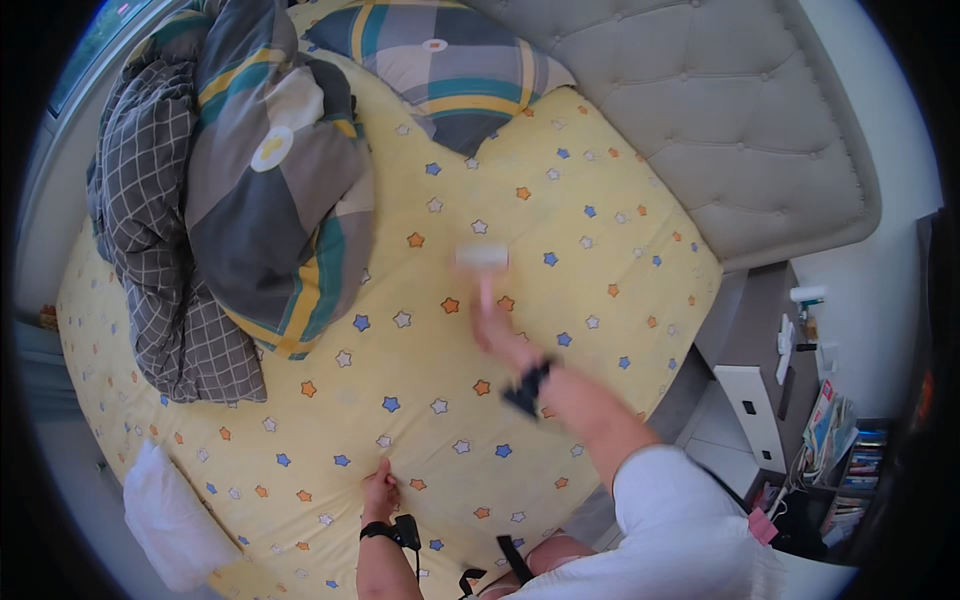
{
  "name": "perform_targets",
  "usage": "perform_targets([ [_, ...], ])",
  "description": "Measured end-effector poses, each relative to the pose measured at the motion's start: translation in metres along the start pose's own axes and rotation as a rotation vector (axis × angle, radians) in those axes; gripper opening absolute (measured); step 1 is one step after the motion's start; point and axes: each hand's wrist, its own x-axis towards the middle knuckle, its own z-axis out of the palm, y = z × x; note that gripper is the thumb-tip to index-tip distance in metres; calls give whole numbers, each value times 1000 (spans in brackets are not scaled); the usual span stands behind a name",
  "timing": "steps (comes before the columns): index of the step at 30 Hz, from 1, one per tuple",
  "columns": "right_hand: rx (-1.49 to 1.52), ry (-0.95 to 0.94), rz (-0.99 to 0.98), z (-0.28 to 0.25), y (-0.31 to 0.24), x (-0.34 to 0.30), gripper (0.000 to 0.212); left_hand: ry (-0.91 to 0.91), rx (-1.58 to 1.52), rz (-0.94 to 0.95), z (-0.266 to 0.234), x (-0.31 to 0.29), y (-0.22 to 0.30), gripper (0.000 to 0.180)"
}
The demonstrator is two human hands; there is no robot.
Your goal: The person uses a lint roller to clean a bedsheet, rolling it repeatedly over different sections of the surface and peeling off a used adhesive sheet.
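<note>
My right hand (491, 330), arm stretched forward, is wrapped round the pink handle of a lint roller (482, 256). The roller's white head lies against the yellow fitted sheet (520, 400), near the middle of the bed; roller and hand are smeared by motion. Closer to me, my left hand (380, 491) rests on the same sheet, its fingers curled in. What lies inside those fingers, if anything, is hidden. Orange, blue and white stars cover the sheet, and faint creases run across it.
Bunched at the left are a plaid quilt (270, 200) and a dark checked blanket (150, 220). A plaid pillow (440, 65) lies near the grey tufted headboard (710, 110). White cloth (170, 520) sits at the lower left edge. A nightstand (750, 400) stands right of the bed.
</note>
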Motion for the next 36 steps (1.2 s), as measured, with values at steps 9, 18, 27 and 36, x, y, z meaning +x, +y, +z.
perform_targets([
  [9, -97, -201, 467, 22, 129, -243, 30, -1, -8, -8, 3, 2, -1, 50],
  [18, 136, 260, 182, -107, -72, 99, 29, -85, 12, -2, 0, 9, 0, 51],
  [27, 123, -74, 694, 30, 126, -276, 40, -59, -30, -14, 1, 3, 0, 50],
  [36, 563, -23, 413, -228, -31, 98, 19, -65, 45, 21, 17, 13, -3, 50],
])
